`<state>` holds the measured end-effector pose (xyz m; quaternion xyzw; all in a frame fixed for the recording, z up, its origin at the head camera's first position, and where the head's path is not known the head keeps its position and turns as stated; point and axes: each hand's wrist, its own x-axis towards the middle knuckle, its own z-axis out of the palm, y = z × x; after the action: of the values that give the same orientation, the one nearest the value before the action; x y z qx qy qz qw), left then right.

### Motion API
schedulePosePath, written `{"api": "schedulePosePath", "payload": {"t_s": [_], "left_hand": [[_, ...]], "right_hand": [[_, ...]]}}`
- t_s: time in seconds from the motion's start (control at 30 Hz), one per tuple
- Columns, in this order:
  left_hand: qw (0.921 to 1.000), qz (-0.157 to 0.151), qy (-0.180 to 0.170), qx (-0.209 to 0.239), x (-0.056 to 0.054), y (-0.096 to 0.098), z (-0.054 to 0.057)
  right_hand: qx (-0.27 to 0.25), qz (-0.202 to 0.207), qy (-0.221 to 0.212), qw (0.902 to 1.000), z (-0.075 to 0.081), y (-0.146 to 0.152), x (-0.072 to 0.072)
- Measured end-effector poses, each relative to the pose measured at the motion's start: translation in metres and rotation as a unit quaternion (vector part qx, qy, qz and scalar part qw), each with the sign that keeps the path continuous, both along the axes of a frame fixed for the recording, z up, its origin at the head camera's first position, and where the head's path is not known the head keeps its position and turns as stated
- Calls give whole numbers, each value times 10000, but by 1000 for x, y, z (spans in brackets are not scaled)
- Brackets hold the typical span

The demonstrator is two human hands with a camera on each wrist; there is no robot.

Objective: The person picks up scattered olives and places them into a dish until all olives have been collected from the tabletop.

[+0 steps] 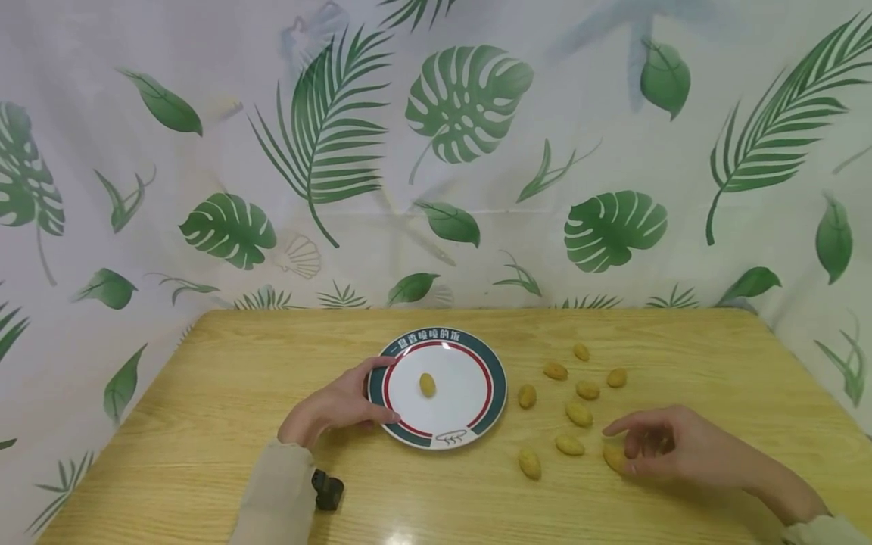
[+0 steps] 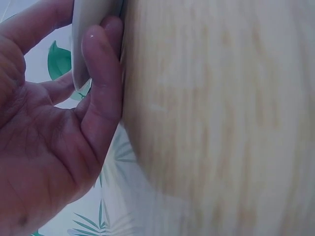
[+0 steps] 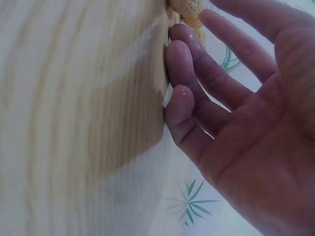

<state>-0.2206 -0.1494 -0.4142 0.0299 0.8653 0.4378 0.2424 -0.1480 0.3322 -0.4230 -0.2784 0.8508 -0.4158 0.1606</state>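
Note:
My left hand (image 1: 347, 401) holds the left rim of a round white plate (image 1: 470, 378) with a dark green border and a red ring. Its thumb and index finger lie over the rim, while in the left wrist view other fingers curl under the plate's edge (image 2: 78, 54). One small oval yellow-brown nut-like piece (image 1: 427, 384) lies on the plate. At the right, my right hand (image 1: 688, 446) reaches down with thumb and index finger spread around another such piece (image 1: 615, 456). In the right wrist view, loosely bent fingertips are close to a rough tan piece (image 3: 187, 7).
Several more nut-like pieces (image 1: 579, 412) are scattered on the wooden table (image 1: 204, 424) between plate and right hand. A small black device (image 1: 328, 490) is beside the left wrist. Behind the table's far edge hangs a white leaf-patterned cloth (image 1: 490, 250).

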Motion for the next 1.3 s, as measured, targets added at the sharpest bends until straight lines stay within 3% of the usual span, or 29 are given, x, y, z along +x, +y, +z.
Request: {"api": "schedulePosePath", "payload": {"t_s": [0.9, 1.3], "left_hand": [[10000, -49, 65, -7, 0, -1, 1], [10000, -38, 35, 5, 0, 0, 2]], "right_hand": [[-45, 90, 63, 9999, -2, -5, 0], [291, -638, 251, 9972, 6, -8, -6]]}}
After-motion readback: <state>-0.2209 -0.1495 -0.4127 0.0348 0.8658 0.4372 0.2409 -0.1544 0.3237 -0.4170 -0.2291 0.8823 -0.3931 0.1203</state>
